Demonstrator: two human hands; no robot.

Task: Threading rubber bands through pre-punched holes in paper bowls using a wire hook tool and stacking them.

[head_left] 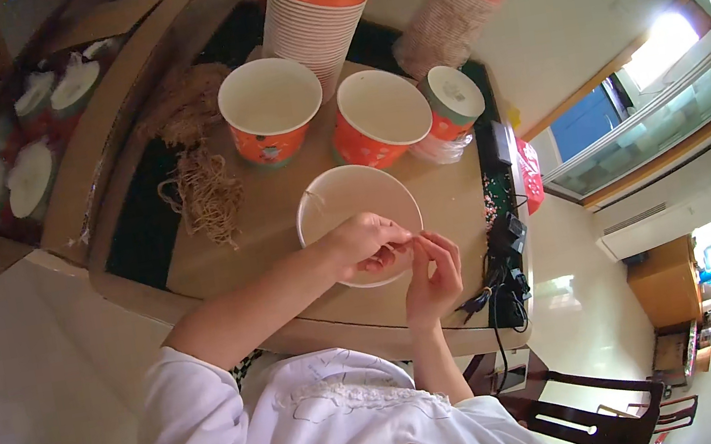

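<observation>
Over a smooth, round tub (353,194), curled fingers (383,230) meet.

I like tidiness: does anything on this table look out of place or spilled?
No spill shows. Black cables lie jumbled at the table's near right corner, one hanging over the edge, and brown strings sit in a loose tangle on the left. The far right tub stack leans, though lens distortion may explain it.
</observation>
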